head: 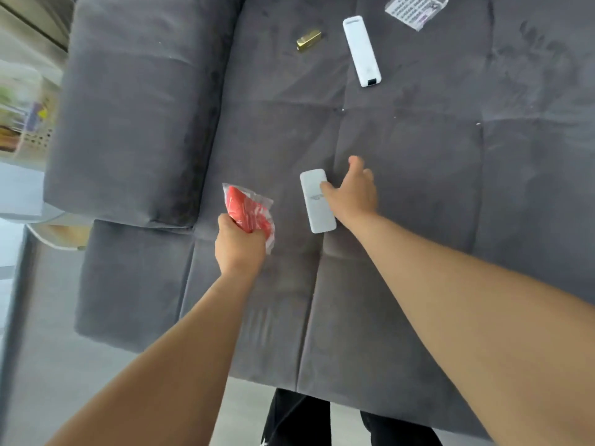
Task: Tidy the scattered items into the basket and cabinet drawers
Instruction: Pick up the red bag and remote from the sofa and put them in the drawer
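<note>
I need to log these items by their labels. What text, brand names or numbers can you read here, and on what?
None can be read.
Near white remote: a small printed block, too blurred.
Clear packet: rows of dark print, too small.
Far white remote, gold object, red packet: no visible text.

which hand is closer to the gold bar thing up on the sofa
Left, narrowly. The left hand, gripping the red packet, sits below and left of the gold bar; the right hand is below and right of it.
</note>
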A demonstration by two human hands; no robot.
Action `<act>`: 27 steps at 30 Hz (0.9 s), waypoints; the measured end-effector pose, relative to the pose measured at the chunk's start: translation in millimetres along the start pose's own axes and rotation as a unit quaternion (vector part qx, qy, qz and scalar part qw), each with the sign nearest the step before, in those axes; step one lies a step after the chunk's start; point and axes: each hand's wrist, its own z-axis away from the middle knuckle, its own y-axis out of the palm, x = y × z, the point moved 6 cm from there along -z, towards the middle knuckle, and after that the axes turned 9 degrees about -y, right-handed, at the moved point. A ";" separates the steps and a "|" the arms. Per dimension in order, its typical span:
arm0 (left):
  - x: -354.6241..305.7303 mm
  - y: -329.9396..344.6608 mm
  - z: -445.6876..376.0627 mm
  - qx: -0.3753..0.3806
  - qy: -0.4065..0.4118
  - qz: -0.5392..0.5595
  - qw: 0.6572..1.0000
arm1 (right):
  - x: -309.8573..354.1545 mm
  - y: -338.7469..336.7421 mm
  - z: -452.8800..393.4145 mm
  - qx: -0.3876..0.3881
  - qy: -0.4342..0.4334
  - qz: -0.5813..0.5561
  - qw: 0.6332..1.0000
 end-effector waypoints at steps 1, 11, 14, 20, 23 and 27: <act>12.7 -5.0 -12.9 -0.003 -0.005 0.002 1.000 | 1.0 17.9 -2.9 0.005 0.003 0.027 1.000; 69.7 -20.1 -47.8 0.050 -0.012 0.085 0.995 | 20.1 80.0 12.0 0.054 -0.003 0.186 0.981; 76.8 -38.3 -37.8 0.046 -0.033 0.119 0.991 | 40.6 80.9 36.0 0.072 -0.018 0.176 0.982; 116.0 -118.8 -4.3 0.004 -0.075 0.189 0.979 | 97.6 115.6 100.7 0.168 -0.027 0.148 0.974; 166.9 -166.0 9.0 -0.035 -0.121 0.222 0.967 | 129.6 156.6 146.5 0.231 -0.061 0.174 0.955; 241.5 -234.3 13.4 -0.077 -0.167 0.272 0.944 | 167.6 217.2 221.6 0.298 -0.071 0.145 0.941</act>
